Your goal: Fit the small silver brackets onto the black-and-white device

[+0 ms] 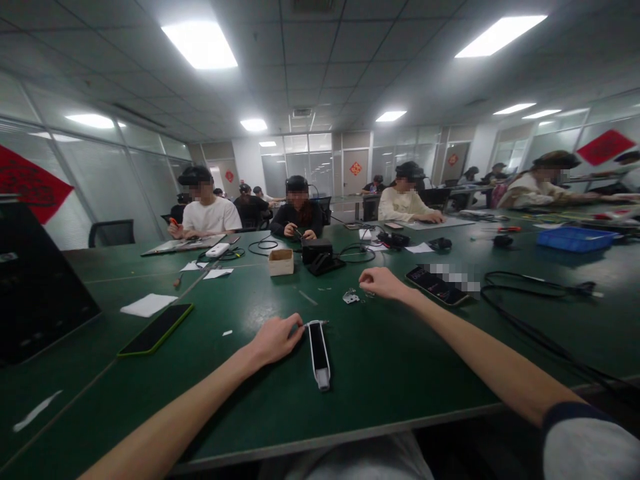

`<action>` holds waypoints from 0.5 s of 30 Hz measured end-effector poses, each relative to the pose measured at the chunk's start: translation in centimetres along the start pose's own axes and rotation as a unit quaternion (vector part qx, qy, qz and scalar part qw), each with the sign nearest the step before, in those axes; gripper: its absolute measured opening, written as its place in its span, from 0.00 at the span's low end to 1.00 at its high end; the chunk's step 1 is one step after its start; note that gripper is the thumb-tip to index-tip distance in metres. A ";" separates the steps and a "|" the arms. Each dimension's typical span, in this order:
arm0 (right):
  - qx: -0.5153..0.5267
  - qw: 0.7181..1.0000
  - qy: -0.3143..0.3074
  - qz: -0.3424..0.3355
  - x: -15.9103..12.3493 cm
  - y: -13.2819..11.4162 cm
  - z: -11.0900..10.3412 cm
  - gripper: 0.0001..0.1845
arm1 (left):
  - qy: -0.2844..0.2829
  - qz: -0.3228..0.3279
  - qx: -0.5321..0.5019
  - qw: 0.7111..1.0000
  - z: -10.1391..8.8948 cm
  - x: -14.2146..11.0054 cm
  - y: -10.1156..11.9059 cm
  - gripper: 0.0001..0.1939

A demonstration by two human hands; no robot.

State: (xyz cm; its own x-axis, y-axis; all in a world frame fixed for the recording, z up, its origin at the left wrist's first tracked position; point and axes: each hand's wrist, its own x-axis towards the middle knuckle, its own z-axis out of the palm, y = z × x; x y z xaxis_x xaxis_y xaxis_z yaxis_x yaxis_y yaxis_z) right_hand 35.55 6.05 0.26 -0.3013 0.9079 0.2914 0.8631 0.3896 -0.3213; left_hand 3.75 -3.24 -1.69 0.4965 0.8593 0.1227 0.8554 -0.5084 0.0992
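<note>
A slim white handheld device [320, 353] with a long dark face lies on the green table [380, 373] in front of me. A thin rod [325, 323] crosses at its far end. At the device's left, my left hand [277, 338] rests on the table with bent, closed fingers beside the rod's end; what they pinch is hidden. My right hand [384, 283] reaches farther out, fingertips pressed together and pointing down at the tabletop. Just left of them lie small silvery metal parts [351, 297], with tiny pieces nearby. Anything within the right fingertips is too small to name.
A green-edged phone [157, 330] and white paper [149, 305] lie left; another phone [443, 285] lies beside my right forearm. Beyond are a small box [281, 263], a black case [317, 252], cables [520, 300] and a blue tray [575, 239]. Several people sit opposite.
</note>
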 end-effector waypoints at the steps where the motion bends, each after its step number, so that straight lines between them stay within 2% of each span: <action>1: 0.007 1.000 0.012 0.006 0.0 0.2 -0.7 0.12 | 0.002 0.004 0.000 1.000 0.0 0.0 0.0 0.14; 3: 0.003 1.000 0.019 0.015 0.0 0.7 -1.8 0.12 | 0.008 0.008 -0.001 1.000 0.1 0.0 -0.1 0.15; 6: -0.064 0.997 -0.022 0.029 0.0 1.7 -2.2 0.12 | 0.009 0.006 -0.005 1.000 0.2 0.1 -0.1 0.14; 10: -0.124 0.988 -0.080 0.046 -0.1 2.8 -1.0 0.10 | 0.004 0.007 -0.006 1.000 0.1 0.0 0.0 0.14; 15: -0.133 0.986 -0.092 0.042 0.0 3.0 0.2 0.10 | 0.003 0.006 -0.002 1.000 -0.1 0.0 0.0 0.14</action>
State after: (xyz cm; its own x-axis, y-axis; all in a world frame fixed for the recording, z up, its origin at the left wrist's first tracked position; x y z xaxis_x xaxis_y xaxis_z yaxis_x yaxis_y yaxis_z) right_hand 38.02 7.27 -0.89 -0.2722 0.9573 0.0974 0.9564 0.2803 -0.0820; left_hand 3.80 -3.23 -1.61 0.5067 0.8523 0.1296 0.8482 -0.5198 0.1023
